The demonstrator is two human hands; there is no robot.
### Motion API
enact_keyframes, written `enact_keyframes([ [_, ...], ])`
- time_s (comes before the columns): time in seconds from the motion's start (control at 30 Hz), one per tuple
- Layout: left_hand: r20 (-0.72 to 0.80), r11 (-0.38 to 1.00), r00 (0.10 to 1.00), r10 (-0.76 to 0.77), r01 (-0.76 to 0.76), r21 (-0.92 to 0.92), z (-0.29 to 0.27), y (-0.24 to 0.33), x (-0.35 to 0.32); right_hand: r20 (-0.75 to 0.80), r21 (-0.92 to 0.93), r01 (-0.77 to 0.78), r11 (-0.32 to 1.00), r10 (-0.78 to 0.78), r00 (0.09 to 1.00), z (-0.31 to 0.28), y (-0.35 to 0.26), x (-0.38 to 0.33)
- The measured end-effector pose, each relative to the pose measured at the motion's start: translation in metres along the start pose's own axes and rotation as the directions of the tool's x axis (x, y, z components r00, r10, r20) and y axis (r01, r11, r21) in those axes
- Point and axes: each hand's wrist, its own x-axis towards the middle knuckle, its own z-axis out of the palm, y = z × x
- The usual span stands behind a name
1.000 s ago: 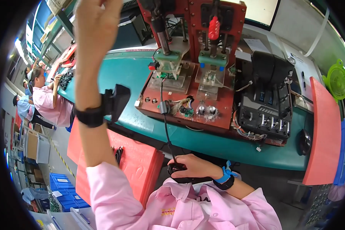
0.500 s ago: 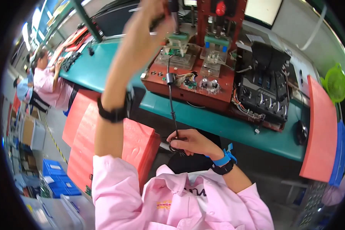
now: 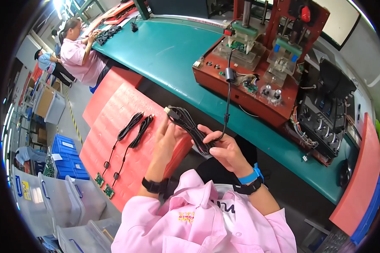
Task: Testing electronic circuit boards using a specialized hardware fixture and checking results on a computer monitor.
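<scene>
A coiled black cable (image 3: pixel 189 126) with a light-coloured metal plug at its far left end is held in front of me. My right hand (image 3: pixel 227 151) grips the near end of the coil between thumb and fingers. Around the middle of the coil, close to the plug, my left hand (image 3: pixel 168 142) has its fingers curled; parts of them are hidden by the cable. From the coil a strand runs up through a black ferrite block (image 3: pixel 230 75) to a green circuit board (image 3: pixel 237 45) in the red test fixture (image 3: pixel 245 99).
On a pink foam stack (image 3: pixel 128 99) at left lie two more coiled cables (image 3: pixel 135 130) with small green boards (image 3: pixel 108 191). A green-topped bench (image 3: pixel 177 46) crosses behind. A black control unit (image 3: pixel 325 114) stands right of the fixture. A co-worker (image 3: pixel 82 57) sits at the far left.
My left hand has come down from the fixture to the coil. My right hand, still holding the cable, has raised it. The view has turned left, showing more of the foam and its cables.
</scene>
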Motion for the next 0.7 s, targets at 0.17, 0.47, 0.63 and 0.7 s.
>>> enact_keyframes([
  [0.17, 0.114, 0.849, 0.951, 0.288, -0.308, 0.429, 0.004, 0.025, 0.018, -0.044, 0.142, 0.000, 0.990, 0.006, 0.999, 0.013, 0.009, 0.007],
  [0.47, 0.379, 0.154, 0.845, 0.377, -0.461, 0.874, 0.016, 0.039, 0.016, -0.092, 0.247, -0.067, 0.967, 0.092, 0.992, 0.020, 0.015, 0.015],
  [0.63, 0.409, 0.091, 0.891, 0.198, -0.432, 0.897, 0.019, 0.052, 0.020, -0.085, 0.260, -0.108, 0.960, 0.134, 0.987, 0.014, 0.018, 0.019],
  [0.7, 0.339, 0.227, 0.904, 0.261, -0.399, 0.889, 0.036, 0.049, 0.022, -0.126, 0.229, -0.124, 0.966, 0.156, 0.980, 0.018, 0.019, 0.022],
])
